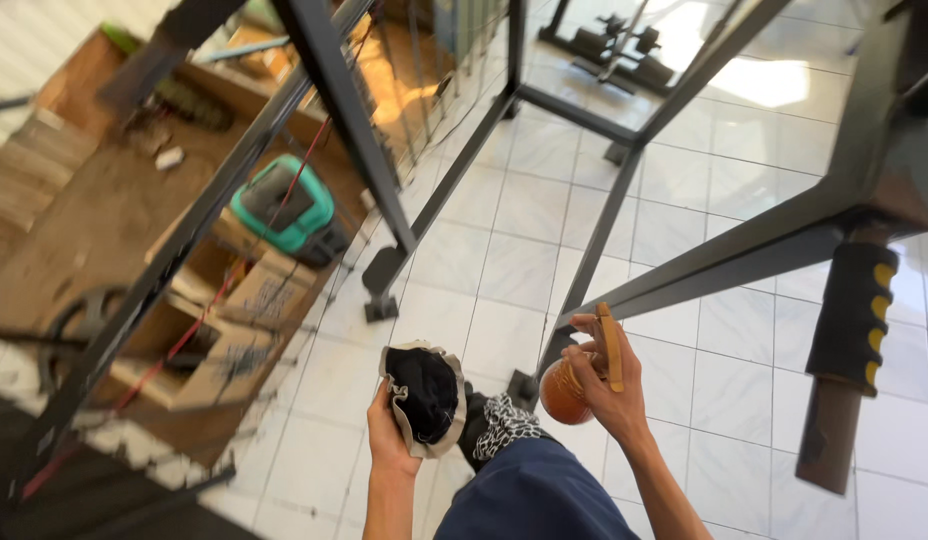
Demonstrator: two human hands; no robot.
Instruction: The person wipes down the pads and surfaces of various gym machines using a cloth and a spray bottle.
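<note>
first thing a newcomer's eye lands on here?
Low in the middle, the left hand grips an open cloth pouch with a dark lining, and the right hand holds a brown ball and a wooden stick. Behind them, dark metal frame bars cross the white tiled floor.

Both forearms are showing bare up to the frame edge, no sleeves, no watch, no gloves on the hands [389,435]. Below and between the hands the person is wearing dark navy blue trousers [534,495]. Just above that, between the hands, a black-and-white patterned shoe [504,425] is showing.
</note>
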